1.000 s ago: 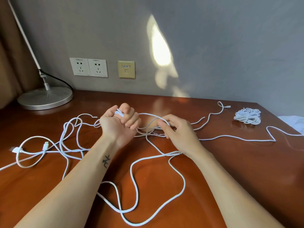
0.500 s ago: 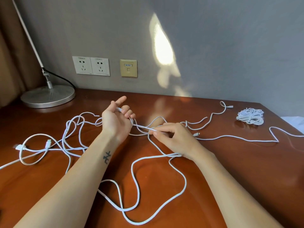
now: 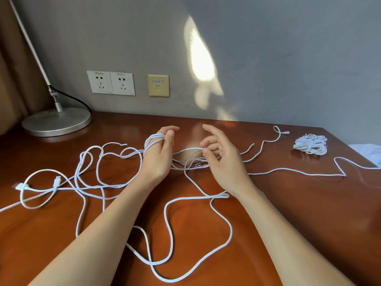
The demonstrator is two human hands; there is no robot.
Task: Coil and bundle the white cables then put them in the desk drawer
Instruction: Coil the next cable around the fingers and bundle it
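Observation:
Long white cables (image 3: 198, 205) lie in loose loops across the wooden desk (image 3: 288, 213). My left hand (image 3: 159, 155) is raised with several turns of cable wound round its fingers, the thumb pressing on them. My right hand (image 3: 222, 157) is just to the right, pinching the running strand between thumb and a fingertip, the other fingers spread. A finished white coiled bundle (image 3: 311, 143) rests at the back right of the desk. No drawer is in view.
A silver lamp base (image 3: 56, 121) with its white arm stands at the back left. Wall sockets (image 3: 111, 82) and a data port are on the grey wall. A white plug (image 3: 20, 186) lies at the far left. The desk's right edge is near the bundle.
My left hand opened from a fist and turned, its fingers now extended with the loops on them. My right hand rose off the desk and carried the strand up beside the left hand.

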